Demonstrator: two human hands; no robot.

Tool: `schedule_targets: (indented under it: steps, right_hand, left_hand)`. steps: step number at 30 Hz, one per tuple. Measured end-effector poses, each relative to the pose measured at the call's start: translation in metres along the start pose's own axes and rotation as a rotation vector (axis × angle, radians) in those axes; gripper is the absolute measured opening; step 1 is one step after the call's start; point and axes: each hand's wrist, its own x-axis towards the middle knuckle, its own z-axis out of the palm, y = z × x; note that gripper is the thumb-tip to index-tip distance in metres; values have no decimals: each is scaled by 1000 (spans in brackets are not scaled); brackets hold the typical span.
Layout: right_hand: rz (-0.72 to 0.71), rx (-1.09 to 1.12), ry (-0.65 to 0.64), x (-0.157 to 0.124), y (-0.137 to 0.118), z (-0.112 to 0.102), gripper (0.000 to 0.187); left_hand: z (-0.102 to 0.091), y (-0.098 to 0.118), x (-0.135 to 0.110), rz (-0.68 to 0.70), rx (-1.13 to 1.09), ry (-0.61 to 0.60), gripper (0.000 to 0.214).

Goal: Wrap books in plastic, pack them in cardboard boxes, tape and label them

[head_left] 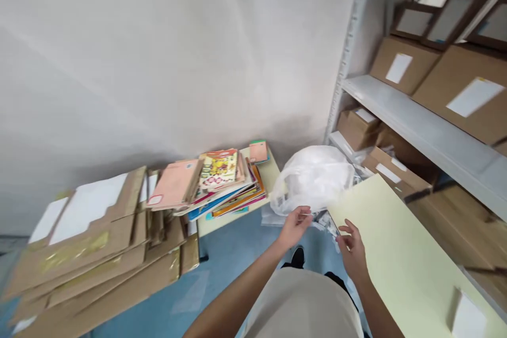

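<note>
My left hand is held in front of the white plastic bag, its fingers loosely bent and apart, with nothing visible in them. My right hand hovers by the left edge of the pale yellow table. Its fingers are curved and spread, and no object shows between them. The bag looks puffed up and stands between the two tables, with crumpled clear plastic below it. Whether the left fingertips touch the bag I cannot tell.
Books and booklets are piled on a small table by the wall. Flattened cardboard boxes lean at left. Metal shelving with cartons stands at right. A white object lies on the yellow table.
</note>
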Motion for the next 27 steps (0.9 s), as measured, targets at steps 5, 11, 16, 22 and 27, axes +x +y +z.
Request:
schedule_targets:
  steps: [5,11,16,22,27]
  right_hand:
    - [-52,-10,-303,24,-18,55,51]
    - [-130,-25,-590,57,-30,94,43]
    - [-270,-97,-837,82,-49,142,45]
    - [-493,-252,-924,92,-87,213,71]
    - [-673,-381,-886,89,-113,257,76]
  left_hand:
    - [-47,-11,-25,-48,-35,269,46]
    - [-64,-14,-43,-36,23,457,44]
    - [-101,-4,-56,154,407,732,33]
    - [-184,30,-46,318,790,822,32]
    - [-236,43,-14,322,942,748,39]
